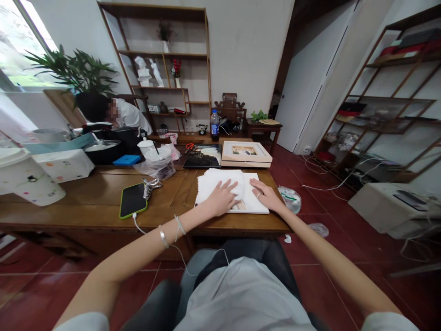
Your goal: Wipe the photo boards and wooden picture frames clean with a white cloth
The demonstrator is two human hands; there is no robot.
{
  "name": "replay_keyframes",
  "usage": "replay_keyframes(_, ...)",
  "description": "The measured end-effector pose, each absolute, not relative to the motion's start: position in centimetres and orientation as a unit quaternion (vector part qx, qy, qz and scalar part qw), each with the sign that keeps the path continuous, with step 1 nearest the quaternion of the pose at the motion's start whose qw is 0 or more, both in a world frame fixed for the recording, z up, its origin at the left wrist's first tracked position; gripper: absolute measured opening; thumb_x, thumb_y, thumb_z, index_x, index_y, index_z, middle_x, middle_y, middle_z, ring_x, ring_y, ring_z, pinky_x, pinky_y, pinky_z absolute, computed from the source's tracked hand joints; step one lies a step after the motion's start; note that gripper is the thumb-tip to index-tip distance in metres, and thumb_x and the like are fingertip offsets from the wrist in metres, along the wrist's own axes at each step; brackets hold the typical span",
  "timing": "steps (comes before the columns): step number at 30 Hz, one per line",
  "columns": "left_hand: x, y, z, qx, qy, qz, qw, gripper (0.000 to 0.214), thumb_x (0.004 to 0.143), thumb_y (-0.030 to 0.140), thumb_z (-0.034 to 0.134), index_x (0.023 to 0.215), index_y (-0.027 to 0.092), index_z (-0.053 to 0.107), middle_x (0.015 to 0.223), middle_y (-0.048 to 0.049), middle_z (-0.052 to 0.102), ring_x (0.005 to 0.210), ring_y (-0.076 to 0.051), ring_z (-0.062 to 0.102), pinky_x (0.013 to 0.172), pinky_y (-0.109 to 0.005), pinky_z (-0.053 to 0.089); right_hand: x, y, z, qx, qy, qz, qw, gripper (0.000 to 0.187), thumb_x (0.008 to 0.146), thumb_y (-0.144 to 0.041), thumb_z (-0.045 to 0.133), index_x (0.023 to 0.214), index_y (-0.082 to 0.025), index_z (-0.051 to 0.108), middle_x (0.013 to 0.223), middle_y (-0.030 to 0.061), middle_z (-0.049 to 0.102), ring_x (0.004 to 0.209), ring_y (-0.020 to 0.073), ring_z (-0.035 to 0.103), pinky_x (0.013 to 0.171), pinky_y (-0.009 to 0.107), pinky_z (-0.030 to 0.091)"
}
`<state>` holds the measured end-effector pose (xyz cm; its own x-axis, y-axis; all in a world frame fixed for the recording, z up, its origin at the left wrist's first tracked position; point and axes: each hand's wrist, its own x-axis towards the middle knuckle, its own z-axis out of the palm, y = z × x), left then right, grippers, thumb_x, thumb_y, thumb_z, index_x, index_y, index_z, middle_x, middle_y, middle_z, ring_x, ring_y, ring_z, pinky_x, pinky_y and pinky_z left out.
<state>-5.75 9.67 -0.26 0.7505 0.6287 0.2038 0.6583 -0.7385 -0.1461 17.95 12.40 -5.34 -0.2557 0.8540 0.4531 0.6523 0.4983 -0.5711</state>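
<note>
My left hand [222, 198] lies with spread fingers on a white cloth [215, 178] with a jagged edge. Beneath the cloth is a flat white panel [253, 208], and a bit of a printed picture shows on it beside my left fingers. My right hand [266, 195] rests flat on the panel's right side, fingers stretched out and a ring on one of them. Much of the panel's face is hidden by the cloth and my hands. Just behind it lie a white-framed picture [246, 153] and a dark picture panel [203, 156].
A phone [133, 201] on a charging cable lies left of the cloth. Further left stand a plastic bag [160, 168], a blue box [127, 160], a tissue box [64, 164] and a paper bucket [31, 177]. A bottle [215, 125] stands behind. A person [132, 115] leans at the far side.
</note>
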Motion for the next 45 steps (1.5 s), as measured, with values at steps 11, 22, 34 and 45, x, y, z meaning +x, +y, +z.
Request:
replay_keyframes(11,-3.8,14.7,-1.0,-0.903,-0.405,-0.096,0.104,0.037,0.093,0.035,0.037,0.107,0.015,0.066,0.144,-0.0094,0.038,0.132,-0.033,0.03,0.105,-0.053,0.027,18.0,12.5,-5.3,-0.48,-0.781,0.14,0.374,0.039,0.083,-0.022,0.05,0.119,-0.02,0.061,0.131,0.0069,0.054,0.128,0.0221,0.042,0.11,0.044,0.029)
replay_keyframes(22,-4.3,3.9,-0.8,-0.921,-0.36,-0.056,0.142,0.029,0.089,0.028,0.044,0.1,0.018,0.07,0.144,-0.0097,0.037,0.131,-0.038,0.032,0.101,-0.056,0.032,17.9,12.3,-5.2,-0.479,-0.782,0.137,0.376,0.039,0.083,-0.022,0.049,0.12,-0.019,0.061,0.132,0.0088,0.053,0.127,0.0229,0.043,0.11,0.045,0.03)
replay_keyframes(34,-4.0,6.1,-0.2,-0.923,-0.361,-0.072,0.113,0.032,0.091,0.029,0.041,0.101,0.018,0.068,0.142,-0.0076,0.041,0.13,-0.033,0.035,0.102,-0.052,0.033,18.0,12.3,-5.2,-0.479,-0.785,0.132,0.369,0.039,0.084,-0.023,0.048,0.121,-0.02,0.06,0.132,0.0071,0.053,0.127,0.0212,0.043,0.11,0.043,0.03)
replay_keyframes(45,-2.4,16.4,0.1,-0.921,-0.368,-0.112,0.07,0.036,0.093,0.036,0.038,0.113,0.015,0.06,0.132,-0.0128,0.051,0.125,-0.029,0.04,0.101,-0.046,0.034,18.0,12.4,-5.2,-0.477,-0.779,0.142,0.381,0.038,0.082,-0.025,0.051,0.118,-0.021,0.062,0.13,0.0068,0.055,0.127,0.0219,0.043,0.11,0.044,0.029)
